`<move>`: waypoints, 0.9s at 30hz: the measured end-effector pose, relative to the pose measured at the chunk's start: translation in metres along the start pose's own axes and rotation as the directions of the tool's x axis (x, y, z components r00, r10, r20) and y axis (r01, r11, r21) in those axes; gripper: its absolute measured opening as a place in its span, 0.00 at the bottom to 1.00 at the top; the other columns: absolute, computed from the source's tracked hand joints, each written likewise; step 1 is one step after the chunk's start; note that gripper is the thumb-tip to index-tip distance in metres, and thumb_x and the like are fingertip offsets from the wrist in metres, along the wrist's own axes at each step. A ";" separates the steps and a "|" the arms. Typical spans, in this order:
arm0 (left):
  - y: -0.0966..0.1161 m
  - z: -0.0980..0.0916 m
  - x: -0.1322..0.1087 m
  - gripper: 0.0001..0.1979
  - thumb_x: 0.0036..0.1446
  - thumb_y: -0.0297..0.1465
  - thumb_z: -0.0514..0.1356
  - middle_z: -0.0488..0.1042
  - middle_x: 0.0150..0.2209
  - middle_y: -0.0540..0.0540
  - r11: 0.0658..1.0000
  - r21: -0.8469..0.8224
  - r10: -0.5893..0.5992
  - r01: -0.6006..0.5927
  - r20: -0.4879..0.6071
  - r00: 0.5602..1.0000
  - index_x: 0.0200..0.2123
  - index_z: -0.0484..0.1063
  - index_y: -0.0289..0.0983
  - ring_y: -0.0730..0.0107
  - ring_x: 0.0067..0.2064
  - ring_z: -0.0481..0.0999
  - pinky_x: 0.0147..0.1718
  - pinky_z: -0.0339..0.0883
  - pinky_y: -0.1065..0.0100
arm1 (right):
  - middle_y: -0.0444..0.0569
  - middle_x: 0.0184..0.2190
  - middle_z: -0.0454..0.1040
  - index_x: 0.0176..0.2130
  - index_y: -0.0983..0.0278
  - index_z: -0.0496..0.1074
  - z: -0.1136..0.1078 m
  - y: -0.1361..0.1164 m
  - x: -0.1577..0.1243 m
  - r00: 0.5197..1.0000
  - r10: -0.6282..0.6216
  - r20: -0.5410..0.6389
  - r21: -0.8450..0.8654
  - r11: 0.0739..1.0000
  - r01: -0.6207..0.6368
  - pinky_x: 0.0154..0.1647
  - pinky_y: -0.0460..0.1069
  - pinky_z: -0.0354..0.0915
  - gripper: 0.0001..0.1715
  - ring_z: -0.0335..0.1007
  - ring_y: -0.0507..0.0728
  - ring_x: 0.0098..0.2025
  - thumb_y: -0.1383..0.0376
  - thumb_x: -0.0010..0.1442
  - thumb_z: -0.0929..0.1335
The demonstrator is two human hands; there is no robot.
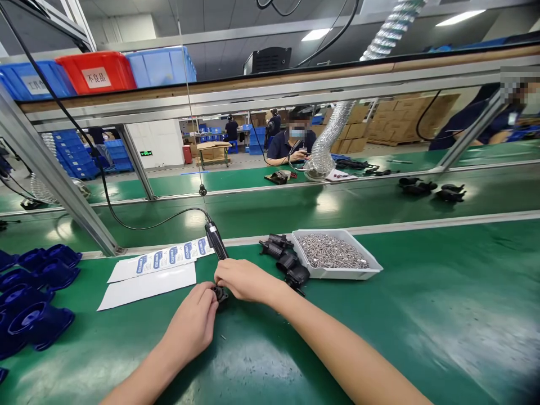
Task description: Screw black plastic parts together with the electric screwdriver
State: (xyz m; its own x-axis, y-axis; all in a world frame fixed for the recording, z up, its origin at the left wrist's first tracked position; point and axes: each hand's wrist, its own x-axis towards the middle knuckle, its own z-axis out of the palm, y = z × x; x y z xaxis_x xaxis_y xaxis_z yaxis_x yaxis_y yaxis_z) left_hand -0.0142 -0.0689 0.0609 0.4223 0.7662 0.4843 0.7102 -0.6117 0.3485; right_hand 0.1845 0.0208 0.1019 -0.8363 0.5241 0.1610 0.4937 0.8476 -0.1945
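One small black part [220, 293] sits on the green belt [422, 315], pinched by my left hand [194, 322]; my right hand [244, 279] grips the electric screwdriver [215, 240] at twelve o'clock. Screw tray [371, 269] lies at two o'clock, label sheets [147, 281] at ten.

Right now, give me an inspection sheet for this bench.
Surface: green mat, shiny.
Job's things: small black part; power screwdriver; tray of screws.
Clutter: black parts, label sheets, blue housings.
Grips: left hand pinches the part; right hand holds the screwdriver.
Cables: screwdriver cord loops up left.
Surroundings: person opposite, duct hose, bins overhead.
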 end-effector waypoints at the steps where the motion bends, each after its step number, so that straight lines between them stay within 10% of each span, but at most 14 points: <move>1: 0.000 0.000 0.000 0.10 0.73 0.25 0.48 0.76 0.46 0.39 1.000 0.005 0.004 -0.004 -0.001 1.000 0.38 0.65 0.40 0.55 0.44 0.78 0.45 0.77 0.57 | 0.52 0.45 0.75 0.46 0.66 0.74 0.003 0.001 0.001 1.000 -0.015 -0.003 -0.009 1.000 0.015 0.45 0.52 0.64 0.09 0.70 0.61 0.47 0.77 0.71 0.68; 16: 0.000 0.000 0.002 0.10 0.73 0.25 0.48 0.76 0.47 0.38 1.000 0.028 -0.002 0.001 0.026 1.000 0.39 0.65 0.39 0.54 0.45 0.78 0.45 0.77 0.55 | 0.50 0.45 0.79 0.56 0.63 0.71 0.002 0.003 -0.004 0.992 0.080 -0.100 0.293 0.955 -0.048 0.48 0.52 0.69 0.16 0.75 0.62 0.47 0.74 0.71 0.71; 27: -0.004 0.000 0.001 0.09 0.74 0.27 0.49 0.74 0.47 0.38 0.998 -0.049 -0.047 0.050 0.058 0.997 0.39 0.64 0.40 0.53 0.47 0.76 0.46 0.76 0.53 | 0.51 0.46 0.80 0.60 0.63 0.70 -0.002 0.007 -0.010 0.975 -0.069 -0.213 0.411 0.899 0.153 0.51 0.52 0.70 0.25 0.76 0.60 0.47 0.79 0.68 0.63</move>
State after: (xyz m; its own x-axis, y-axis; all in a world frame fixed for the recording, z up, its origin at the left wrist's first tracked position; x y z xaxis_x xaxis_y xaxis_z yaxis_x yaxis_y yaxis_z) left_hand -0.0170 -0.0655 0.0602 0.4203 0.8045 0.4197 0.7018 -0.5814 0.4116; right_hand 0.1967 0.0216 0.1004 -0.7981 0.4702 0.3768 0.2176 0.8080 -0.5475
